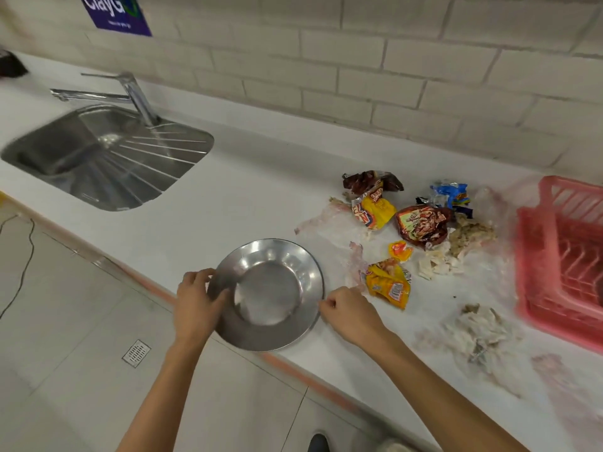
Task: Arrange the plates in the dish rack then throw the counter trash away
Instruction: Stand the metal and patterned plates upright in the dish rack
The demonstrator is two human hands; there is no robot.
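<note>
At lower centre, the left hand (199,301) is gripping the left rim of a steel plate (270,295), the right hand (346,311) curling at its right rim, hold unclear; overhanging the counter (228,203) edge, it could slip floorward.

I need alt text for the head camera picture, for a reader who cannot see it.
A left hand and a right hand hold a steel plate by its rim at the edge of a white counter. To its right lie crumpled wrappers and scraps, then a red dish rack; a sink is at the left.
</note>
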